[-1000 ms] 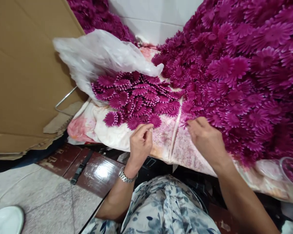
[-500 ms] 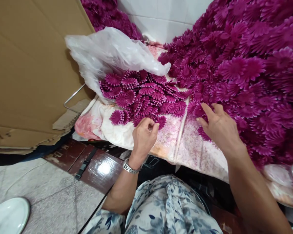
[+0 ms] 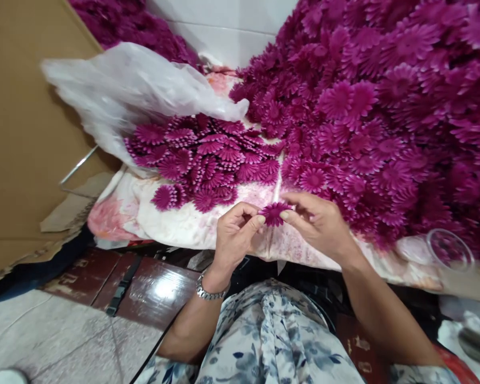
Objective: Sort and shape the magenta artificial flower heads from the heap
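A single magenta fabric flower (image 3: pixel 273 213) is pinched between both my hands just above the pink-stained cloth (image 3: pixel 176 218). My left hand (image 3: pixel 234 237), with a metal watch at the wrist, has its fingertips closed on the flower's left side. My right hand (image 3: pixel 320 224) grips its right side with thumb and fingers. Behind my left hand a neat batch of stacked flowers (image 3: pixel 208 154) spills out of a clear plastic bag (image 3: pixel 124 96). A large loose heap of the same flowers (image 3: pixel 376 106) rises to the right.
Cardboard sheet (image 3: pixel 28 133) leans at the left, with a metal rod beside it. A clear plastic cup (image 3: pixel 450 248) lies at the heap's lower right edge. A dark glossy board (image 3: pixel 144 288) and tiled floor lie below the cloth. White tiled wall stands at the back.
My right hand left the heap with one flower and came in toward my left hand; both now pinch that flower. The view shifted slightly right.
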Motion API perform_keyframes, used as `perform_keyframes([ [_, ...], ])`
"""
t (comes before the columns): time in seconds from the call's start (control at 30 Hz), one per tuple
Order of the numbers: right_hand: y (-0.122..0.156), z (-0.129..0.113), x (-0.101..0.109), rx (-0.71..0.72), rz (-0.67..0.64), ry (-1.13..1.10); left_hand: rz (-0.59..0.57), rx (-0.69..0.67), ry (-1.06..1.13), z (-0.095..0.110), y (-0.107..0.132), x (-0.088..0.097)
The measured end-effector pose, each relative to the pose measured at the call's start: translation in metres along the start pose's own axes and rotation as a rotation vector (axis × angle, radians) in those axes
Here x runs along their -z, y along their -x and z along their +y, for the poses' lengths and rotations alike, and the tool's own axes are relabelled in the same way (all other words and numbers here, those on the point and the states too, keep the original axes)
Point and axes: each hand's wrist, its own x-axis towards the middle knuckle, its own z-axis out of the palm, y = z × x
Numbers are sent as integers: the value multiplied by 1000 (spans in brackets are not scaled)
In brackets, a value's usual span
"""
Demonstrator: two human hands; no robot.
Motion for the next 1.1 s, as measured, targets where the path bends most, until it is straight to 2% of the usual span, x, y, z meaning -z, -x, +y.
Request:
perform_keyframes([
  [0.07, 5, 4, -4, 29, 65, 47, -7, -91, -179, 0, -1, -6],
  [0.17, 12, 18, -5, 114, 221, 325, 36, -204, -430, -1, -4, -12],
  [0.27, 19, 32, -5, 158, 167, 577, 38, -218, -498, -1, -4, -15],
  [0.33, 23, 36, -6, 178, 114, 657, 34, -229, -503, -1, -1, -18],
  [0.43, 25, 35, -6, 152, 145, 663, 66, -222, -479, -1, 5, -21],
  [0.6, 30, 30, 5, 62, 236, 610, 145, -111, -305, -5, 10, -31],
  [0.7, 41, 29, 9, -9, 288, 556, 62, -104, -305, -5, 10, -43],
  [0.83, 54, 25, 9, -9, 260, 484, -76, -186, -426, -3, 12, -60],
  [0.93, 65, 20, 25, -31, 258, 490, -61, -198, -514, -2, 12, -69],
  [1.0, 78, 19, 48, -82, 282, 542, -58, -147, -569, -3, 11, -71],
  [1.1, 107, 28, 92, -140, 423, 722, -71, -121, -697, -7, 7, -71],
])
